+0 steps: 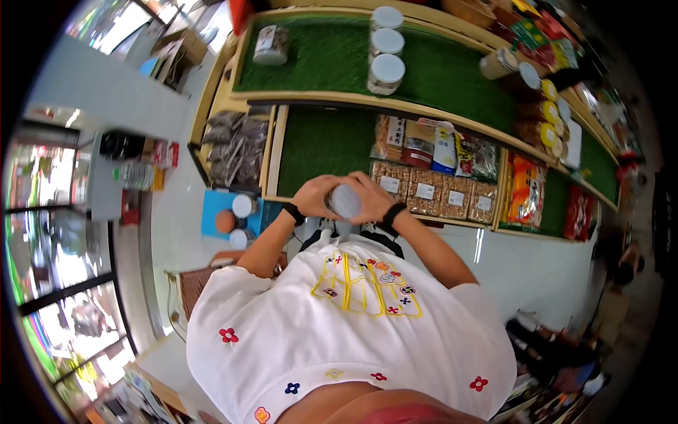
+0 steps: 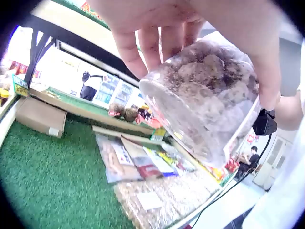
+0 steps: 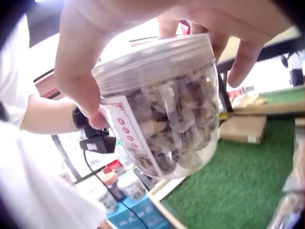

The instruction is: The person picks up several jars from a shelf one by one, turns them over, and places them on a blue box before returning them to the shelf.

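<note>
A clear plastic jar (image 1: pixel 345 201) with a pale lid is held between both hands at the front edge of the green shelf. Through its wall in the right wrist view, the jar (image 3: pixel 174 119) shows brownish dried pieces and a white label with red marks. My left hand (image 1: pixel 314 197) grips one side, my right hand (image 1: pixel 372 198) the other. In the left wrist view the jar (image 2: pixel 200 95) tilts, with the left hand's (image 2: pixel 190 28) fingers and thumb around it. The right hand's (image 3: pixel 162 28) thumb lies beside the label.
Bagged snacks (image 1: pixel 431 191) fill the lower shelf right of the hands, dark bags (image 1: pixel 236 148) its left compartment. White-lidded jars (image 1: pixel 387 69) stand on the upper shelf (image 1: pixel 318 56). More jars (image 1: pixel 244 206) stand on a blue box (image 1: pixel 212 215) at the left.
</note>
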Demonstrator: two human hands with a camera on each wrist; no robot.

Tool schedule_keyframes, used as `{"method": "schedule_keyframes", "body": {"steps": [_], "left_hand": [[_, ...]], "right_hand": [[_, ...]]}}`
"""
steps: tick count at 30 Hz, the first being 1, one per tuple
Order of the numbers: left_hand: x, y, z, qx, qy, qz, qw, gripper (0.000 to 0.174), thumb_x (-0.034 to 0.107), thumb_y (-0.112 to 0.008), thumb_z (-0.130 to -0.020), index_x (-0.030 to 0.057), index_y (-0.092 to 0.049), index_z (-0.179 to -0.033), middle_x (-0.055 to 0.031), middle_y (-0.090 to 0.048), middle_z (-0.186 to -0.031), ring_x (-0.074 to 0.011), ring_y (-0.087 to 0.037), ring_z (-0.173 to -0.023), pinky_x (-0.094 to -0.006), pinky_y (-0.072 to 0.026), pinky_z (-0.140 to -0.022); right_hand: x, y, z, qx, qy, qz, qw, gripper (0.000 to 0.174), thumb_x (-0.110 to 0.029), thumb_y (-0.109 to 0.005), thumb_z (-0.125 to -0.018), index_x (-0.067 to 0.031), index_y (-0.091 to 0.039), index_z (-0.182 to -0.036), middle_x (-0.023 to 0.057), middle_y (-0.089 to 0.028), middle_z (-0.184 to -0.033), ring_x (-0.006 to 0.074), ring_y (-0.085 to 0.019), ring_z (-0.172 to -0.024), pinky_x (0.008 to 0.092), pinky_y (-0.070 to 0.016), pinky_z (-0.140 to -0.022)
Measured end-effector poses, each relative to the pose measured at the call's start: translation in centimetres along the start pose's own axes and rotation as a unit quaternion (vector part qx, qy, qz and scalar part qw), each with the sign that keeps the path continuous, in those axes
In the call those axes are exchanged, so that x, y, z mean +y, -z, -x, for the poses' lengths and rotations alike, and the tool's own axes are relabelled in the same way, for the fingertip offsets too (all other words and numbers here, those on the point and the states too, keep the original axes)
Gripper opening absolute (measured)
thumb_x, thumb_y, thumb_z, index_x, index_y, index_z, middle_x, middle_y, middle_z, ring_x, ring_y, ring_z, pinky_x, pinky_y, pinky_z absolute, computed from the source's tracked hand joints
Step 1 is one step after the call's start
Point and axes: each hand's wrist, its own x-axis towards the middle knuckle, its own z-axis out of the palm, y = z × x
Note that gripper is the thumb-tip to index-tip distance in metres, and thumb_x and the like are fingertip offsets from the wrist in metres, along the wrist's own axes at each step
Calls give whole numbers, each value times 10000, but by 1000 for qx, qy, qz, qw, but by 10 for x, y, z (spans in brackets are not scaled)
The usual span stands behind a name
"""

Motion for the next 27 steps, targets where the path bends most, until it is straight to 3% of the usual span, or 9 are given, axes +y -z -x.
{"method": "schedule_keyframes", "body": {"steps": [3, 5, 9, 11, 14, 17, 18, 22, 27], "left_hand": [[12, -34, 29, -29, 45, -25, 998, 837, 404, -837, -487, -7, -552, -1159, -180, -621, -1038, -336, -591, -980, -400, -467, -872], [20, -53, 49, -38, 108, -24, 993, 852, 431, -827, -487, 9, -551, -1173, -178, -624, -1037, -335, -597, -966, -401, -472, -861], [48, -65, 66, 1, 208, -27, 978, 849, 443, -817, -490, 35, -553, -1186, -185, -624, -1022, -336, -602, -945, -402, -480, -835], [58, -62, 67, 43, 243, -16, 969, 866, 444, -819, -481, -9, -551, -1168, -190, -631, -982, -350, -606, -907, -401, -478, -821], [48, -65, 84, 109, 242, -45, 963, 850, 428, -818, -488, -21, -550, -1159, -197, -631, -970, -348, -607, -898, -399, -477, -815], [53, -56, 101, 155, 275, -50, 947, 824, 405, -817, -516, 20, -538, -1188, -170, -612, -1070, -333, -586, -977, -394, -460, -855], [48, -57, 110, 150, 295, -34, 943, 822, 349, -819, -544, 51, -498, -1240, -155, -578, -1152, -328, -551, -1048, -392, -438, -899], [34, -51, 139, 205, 285, -16, 936, 863, 222, -821, -555, 91, -424, -1310, -150, -521, -1240, -335, -484, -1141, -395, -397, -966], [12, -38, 181, 225, 357, -28, 906, 815, 180, -780, -605, 70, -412, -1324, -164, -520, -1244, -339, -490, -1141, -391, -399, -973]], "right_hand": [[24, -36, 35, -6, 1, -74, 997, 868, -292, -831, -478, -93, -470, -1241, 123, -483, -1126, 300, -521, -1060, 379, -469, -877], [31, -42, 46, -49, 5, -105, 993, 870, -305, -839, -472, -85, -482, -1235, 122, -495, -1099, 298, -528, -1045, 374, -464, -883], [37, -47, 43, -70, 41, -143, 986, 879, -314, -854, -457, -70, -503, -1225, 127, -521, -1034, 303, -547, -995, 366, -454, -893], [37, -44, 27, -100, 77, -141, 982, 892, -308, -856, -455, -69, -497, -1235, 130, -519, -1036, 305, -550, -986, 366, -455, -889], [44, -57, 4, -145, 120, -135, 973, 890, -289, -860, -454, -77, -500, -1240, 130, -507, -1023, 298, -543, -981, 360, -454, -873], [28, -62, -18, -184, 147, -110, 966, 883, -293, -861, -467, -90, -496, -1246, 124, -496, -1046, 292, -536, -1011, 357, -457, -876], [20, -66, -24, -184, 155, -99, 966, 876, -282, -853, -477, -92, -491, -1252, 123, -493, -1069, 296, -535, -1025, 362, -457, -883], [3, -99, -45, -179, 166, -69, 967, 835, -208, -823, -499, -113, -482, -1256, 126, -488, -1119, 307, -534, -1041, 377, -466, -883], [-22, -148, -77, -136, 139, -11, 981, 845, -180, -828, -488, -130, -487, -1260, 109, -495, -1148, 323, -492, -1078, 393, -447, -912]]}}
